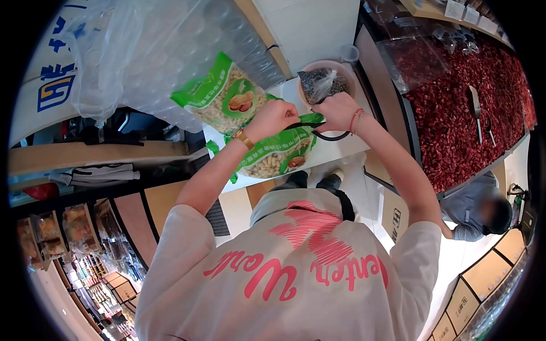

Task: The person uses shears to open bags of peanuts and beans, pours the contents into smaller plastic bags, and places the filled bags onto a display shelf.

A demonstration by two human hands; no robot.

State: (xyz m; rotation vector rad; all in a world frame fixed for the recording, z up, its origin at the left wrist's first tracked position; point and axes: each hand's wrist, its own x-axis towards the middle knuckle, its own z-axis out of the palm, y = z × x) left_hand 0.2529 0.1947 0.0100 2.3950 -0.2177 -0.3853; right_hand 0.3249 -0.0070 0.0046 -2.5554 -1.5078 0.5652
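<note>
My left hand [281, 117], with a gold band at the wrist, is closed around one end of a black strap [332, 137] at the top of a green-and-clear bag of peanuts [272, 161]. My right hand [338, 111], wearing a red bracelet, grips the other end of the strap. Green film of the bag's top shows between the hands. The bag lies on a white surface [250, 181] in front of my body. A second bag of peanuts [230, 98] rests just beyond my left hand, partly hidden by it.
Beyond my right hand sits a pink bowl [354, 85] holding a bag of dark seeds [318, 84]. A bin of dark red dried pieces [449, 125] with a scoop [475, 108] is at the right. Bubble wrap [199, 40] covers the upper left. A person in grey [469, 207] crouches at the lower right.
</note>
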